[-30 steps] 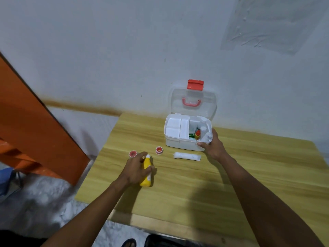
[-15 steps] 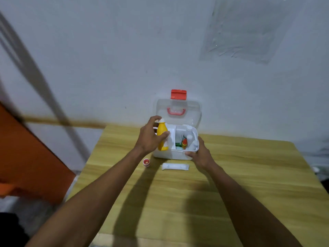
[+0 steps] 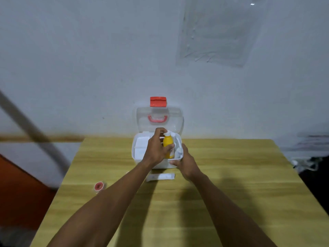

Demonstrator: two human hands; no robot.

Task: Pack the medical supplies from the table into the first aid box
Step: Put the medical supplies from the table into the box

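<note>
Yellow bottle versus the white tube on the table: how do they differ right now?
The yellow bottle stands upright; the white tube lies flat. The bottle is in the left hand, over the open first aid box; the tube rests untouched on the table in front of the box. The bottle is yellow with a white cap; the tube is all white. Both are supplies to pack.

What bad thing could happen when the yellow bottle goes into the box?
1. The yellow bottle is tall, and small bottles already stand in that part of the first aid box, so it might knock them over or not fit.
2. The left hand covers the spot, so aiming may be harder.
3. The white tube and red roll could be forgotten on the table.
</note>
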